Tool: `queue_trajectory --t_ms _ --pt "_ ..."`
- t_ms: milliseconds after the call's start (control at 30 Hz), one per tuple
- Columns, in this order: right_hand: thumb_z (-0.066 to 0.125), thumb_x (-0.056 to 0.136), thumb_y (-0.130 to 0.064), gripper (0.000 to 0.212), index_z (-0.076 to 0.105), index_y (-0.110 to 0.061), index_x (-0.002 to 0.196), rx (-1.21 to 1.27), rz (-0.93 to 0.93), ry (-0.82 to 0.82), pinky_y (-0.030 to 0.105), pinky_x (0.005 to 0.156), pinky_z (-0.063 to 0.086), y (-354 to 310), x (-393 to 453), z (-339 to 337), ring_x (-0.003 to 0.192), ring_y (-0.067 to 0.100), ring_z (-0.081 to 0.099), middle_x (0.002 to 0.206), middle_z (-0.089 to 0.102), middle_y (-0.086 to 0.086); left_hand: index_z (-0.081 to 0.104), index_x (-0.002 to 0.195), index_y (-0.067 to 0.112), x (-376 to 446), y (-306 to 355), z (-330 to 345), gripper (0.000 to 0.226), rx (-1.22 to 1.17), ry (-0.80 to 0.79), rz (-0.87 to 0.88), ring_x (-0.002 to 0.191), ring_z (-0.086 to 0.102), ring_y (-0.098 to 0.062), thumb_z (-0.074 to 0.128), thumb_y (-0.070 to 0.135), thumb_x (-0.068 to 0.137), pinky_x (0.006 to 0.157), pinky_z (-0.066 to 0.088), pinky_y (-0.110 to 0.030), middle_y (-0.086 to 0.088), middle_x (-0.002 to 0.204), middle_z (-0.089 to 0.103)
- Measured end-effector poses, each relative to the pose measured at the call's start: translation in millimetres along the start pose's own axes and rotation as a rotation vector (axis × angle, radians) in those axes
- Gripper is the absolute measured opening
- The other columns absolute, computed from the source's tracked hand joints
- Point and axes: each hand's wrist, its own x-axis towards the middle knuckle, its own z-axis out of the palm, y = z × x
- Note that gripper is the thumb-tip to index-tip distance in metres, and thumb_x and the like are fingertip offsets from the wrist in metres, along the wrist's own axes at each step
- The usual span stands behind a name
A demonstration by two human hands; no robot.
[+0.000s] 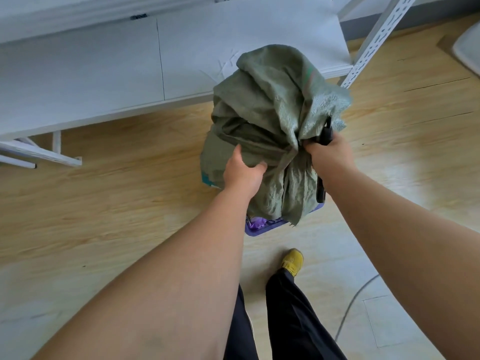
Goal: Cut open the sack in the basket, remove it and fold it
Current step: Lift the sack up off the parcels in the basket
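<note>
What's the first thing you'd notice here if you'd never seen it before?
A big crumpled green sack bulges up in the middle, over a purple basket on the wooden floor. Two bare arms reach in: the left hand grips the sack's side, and the right hand bunches its frayed top while holding a black tool. A yellow shoe peeks out below.

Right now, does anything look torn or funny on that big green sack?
Yes. The crumpled grey-green woven sack has a frayed, fuzzy edge at its upper right, beside the right hand, which bunches the fabric together with a black tool. The left hand grips the sack above the purple plastic basket.
</note>
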Motion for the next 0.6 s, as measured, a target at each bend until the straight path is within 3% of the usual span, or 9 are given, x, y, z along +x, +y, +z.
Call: queue_trajectory --t_ms 267,433,600 --pt "0.061 0.088 -0.019 0.011 0.059 -0.024 0.098 -0.049 -0.052 0.113 0.036 0.08 0.049 -6.1 1.9 7.1 0.091 0.026 0.063 0.095 0.066 0.001 0.022 0.152 0.028 39.8 -26.1 -24.0 0.076 0.032 0.072 -0.084 0.136 0.038 -0.03 0.065 0.028 0.089 0.108 0.039 -0.041 -0.004 0.154 0.032" --pt "0.058 0.089 -0.018 0.011 0.058 -0.02 0.099 -0.101 -0.082 0.21 0.042 0.083 0.052 4.2 5.6 47.9 0.092 0.027 0.062 0.094 0.067 0.0 0.024 0.151 0.028 100.1 -57.2 -37.8 0.075 0.057 0.063 -0.137 0.135 0.041 -0.03 0.065 0.029 0.088 0.108 0.04 -0.043 -0.003 0.152 0.035" --pt "0.053 0.09 -0.013 0.01 0.05 -0.022 0.092 -0.218 -0.095 0.306 0.029 0.073 0.034 18.8 24.3 100.6 0.084 0.021 0.05 0.094 0.061 -0.002 0.021 0.15 0.035 159.5 -88.7 -44.2 0.082 0.13 0.018 -0.179 0.132 0.045 -0.032 0.067 0.041 0.083 0.106 0.042 -0.046 -0.002 0.151 0.038"
